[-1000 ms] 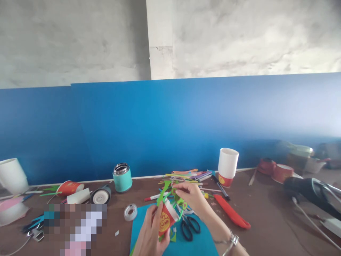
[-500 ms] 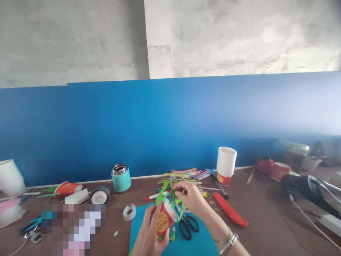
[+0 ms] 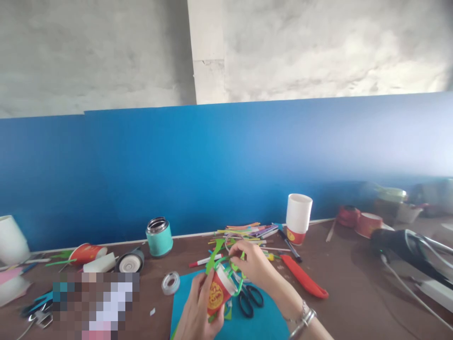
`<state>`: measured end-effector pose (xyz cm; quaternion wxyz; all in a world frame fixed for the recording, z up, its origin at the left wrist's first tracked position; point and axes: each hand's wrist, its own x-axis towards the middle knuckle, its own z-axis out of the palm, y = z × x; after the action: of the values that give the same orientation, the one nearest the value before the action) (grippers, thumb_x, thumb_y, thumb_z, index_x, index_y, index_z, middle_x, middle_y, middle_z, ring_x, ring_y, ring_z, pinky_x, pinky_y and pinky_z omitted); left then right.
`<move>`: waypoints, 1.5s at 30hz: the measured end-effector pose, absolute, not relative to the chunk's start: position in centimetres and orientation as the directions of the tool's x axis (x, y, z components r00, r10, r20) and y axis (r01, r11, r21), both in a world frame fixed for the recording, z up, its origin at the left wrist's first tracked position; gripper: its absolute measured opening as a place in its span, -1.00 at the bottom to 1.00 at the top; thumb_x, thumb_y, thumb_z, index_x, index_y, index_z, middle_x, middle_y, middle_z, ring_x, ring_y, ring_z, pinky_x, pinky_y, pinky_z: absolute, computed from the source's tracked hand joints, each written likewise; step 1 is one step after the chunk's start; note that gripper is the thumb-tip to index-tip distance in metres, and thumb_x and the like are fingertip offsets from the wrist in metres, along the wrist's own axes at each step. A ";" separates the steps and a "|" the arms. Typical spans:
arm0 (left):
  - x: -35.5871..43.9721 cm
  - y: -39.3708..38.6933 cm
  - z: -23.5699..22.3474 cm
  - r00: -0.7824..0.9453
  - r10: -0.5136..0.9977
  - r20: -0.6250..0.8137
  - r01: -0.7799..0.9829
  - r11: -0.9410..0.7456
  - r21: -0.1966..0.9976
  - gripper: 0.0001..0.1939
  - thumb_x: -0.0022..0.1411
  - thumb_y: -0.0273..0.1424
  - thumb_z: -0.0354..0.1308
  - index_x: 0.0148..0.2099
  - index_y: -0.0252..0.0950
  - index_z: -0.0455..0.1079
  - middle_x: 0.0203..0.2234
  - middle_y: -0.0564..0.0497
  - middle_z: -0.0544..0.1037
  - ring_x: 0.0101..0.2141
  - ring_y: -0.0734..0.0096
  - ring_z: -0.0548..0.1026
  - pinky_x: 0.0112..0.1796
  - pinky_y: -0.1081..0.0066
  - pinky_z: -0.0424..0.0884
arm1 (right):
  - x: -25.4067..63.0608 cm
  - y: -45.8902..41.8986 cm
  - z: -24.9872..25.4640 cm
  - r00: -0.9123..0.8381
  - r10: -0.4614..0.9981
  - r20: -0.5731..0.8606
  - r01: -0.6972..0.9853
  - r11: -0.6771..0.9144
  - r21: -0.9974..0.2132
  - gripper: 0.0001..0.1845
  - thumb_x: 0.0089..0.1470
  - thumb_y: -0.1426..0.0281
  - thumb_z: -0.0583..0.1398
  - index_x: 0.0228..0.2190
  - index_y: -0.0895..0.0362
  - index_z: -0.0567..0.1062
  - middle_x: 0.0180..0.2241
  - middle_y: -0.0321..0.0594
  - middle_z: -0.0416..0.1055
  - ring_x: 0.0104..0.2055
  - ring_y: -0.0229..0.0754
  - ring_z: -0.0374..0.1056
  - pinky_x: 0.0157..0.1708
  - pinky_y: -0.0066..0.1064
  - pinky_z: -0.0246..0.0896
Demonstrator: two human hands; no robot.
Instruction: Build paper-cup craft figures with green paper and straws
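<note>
Red-and-white paper cup with gold emblem [image 3: 216, 295]: held over the blue sheet [image 3: 262, 323], long axis tilted, mouth facing up and rightward. Left hand [image 3: 198, 304]: fingers wrapped round its side. Right hand [image 3: 252, 262]: fingers pinching green curled strips [image 3: 222, 259] at the mouth. Black-handled scissors [image 3: 246, 304] lie just beside; the brown worktop [image 3: 348, 288] ends at a blue partition [image 3: 212, 165].

Pretty bright, soft light, mostly from the right: it washes the blue panel [image 3: 212, 160] out to pale glare at that end. Wall [image 3: 290, 52] is blotchy, with 1 dark shadow band left of the pillar [image 3: 208, 52]. The table's [image 3: 347, 283] far right corner is hazy and kinda blurry, wide-angle stretch at the sides, and 1 pixelated patch covers its near left part.
</note>
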<state>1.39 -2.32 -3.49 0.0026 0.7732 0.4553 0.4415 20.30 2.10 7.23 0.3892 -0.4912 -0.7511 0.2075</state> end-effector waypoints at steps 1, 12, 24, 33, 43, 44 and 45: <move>1.4 -2.3 -3.5 0.199 0.705 0.680 0.700 -0.588 0.405 -0.35 0.13 -0.50 0.01 0.28 -0.23 0.01 0.00 -0.19 0.28 0.00 0.13 0.36 -0.10 0.25 0.44 | 20.3 2.1 7.2 -0.223 0.894 0.389 0.576 0.443 -0.687 -0.86 -0.13 0.53 0.15 -0.48 0.15 0.51 -0.45 -0.24 0.47 -0.38 -0.20 0.32 -0.35 -0.46 0.13; 1.4 -2.3 -3.5 0.198 0.703 0.683 0.681 -0.600 0.421 -0.34 0.11 -0.50 0.00 0.28 -0.23 0.00 -0.01 -0.20 0.29 -0.03 0.15 0.39 -0.12 0.27 0.46 | 20.3 2.3 7.0 -0.170 0.922 0.349 0.525 0.384 -0.759 -0.83 -0.16 0.52 0.15 -0.45 0.17 0.53 -0.49 -0.25 0.46 -0.40 -0.20 0.34 -0.33 -0.42 0.18; 1.9 -2.3 -3.9 0.179 0.708 0.683 0.656 -0.604 0.453 -0.31 0.09 -0.48 0.03 0.28 -0.32 -0.02 -0.05 -0.22 0.33 -0.06 0.16 0.40 -0.13 0.29 0.46 | 19.6 2.3 6.9 -0.123 0.935 0.333 0.426 0.353 -0.833 -0.80 -0.07 0.36 0.19 -0.46 0.18 0.60 -0.52 -0.22 0.50 -0.46 -0.19 0.36 -0.43 -0.42 0.21; 1.8 -2.4 -3.7 0.162 0.702 0.694 0.673 -0.593 0.442 -0.36 0.11 -0.47 0.03 0.25 -0.29 0.03 -0.04 -0.21 0.30 -0.05 0.15 0.39 -0.13 0.28 0.47 | 20.2 1.9 7.1 -0.222 0.975 -0.025 -0.017 -0.029 -0.999 -0.64 -0.26 0.24 0.35 -0.38 0.21 0.64 -0.56 -0.23 0.48 -0.55 -0.30 0.28 -0.52 -0.48 0.14; 1.6 -2.4 -3.4 0.166 0.709 0.686 0.690 -0.580 0.433 -0.37 0.14 -0.43 0.03 0.26 -0.28 0.02 -0.04 -0.20 0.34 -0.03 0.14 0.38 -0.11 0.27 0.45 | 19.8 2.2 7.3 -0.122 0.978 0.169 0.277 0.197 -0.940 -0.69 -0.19 0.37 0.28 -0.32 0.22 0.62 -0.54 -0.24 0.50 -0.49 -0.21 0.34 -0.46 -0.43 0.23; 1.6 -2.4 -3.4 0.166 0.711 0.683 0.684 -0.582 0.440 -0.37 0.14 -0.43 0.03 0.26 -0.27 0.03 -0.04 -0.20 0.33 -0.03 0.14 0.38 -0.11 0.26 0.45 | 19.8 2.1 7.4 -0.134 0.968 0.214 0.320 0.247 -0.915 -0.69 -0.16 0.38 0.25 -0.29 0.20 0.61 -0.51 -0.23 0.51 -0.47 -0.21 0.35 -0.43 -0.42 0.23; 1.6 -2.4 -3.5 0.166 0.713 0.682 0.677 -0.585 0.447 -0.37 0.14 -0.43 0.03 0.26 -0.27 0.03 -0.04 -0.20 0.33 -0.03 0.13 0.38 -0.12 0.26 0.45 | 19.9 2.0 7.4 -0.148 0.956 0.254 0.356 0.291 -0.888 -0.68 -0.14 0.39 0.24 -0.27 0.19 0.61 -0.49 -0.23 0.51 -0.45 -0.20 0.35 -0.41 -0.41 0.24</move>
<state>1.59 -2.44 -3.47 0.0194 0.7634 0.4552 0.4580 19.87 2.02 7.44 0.4355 -0.4860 -0.6751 0.3441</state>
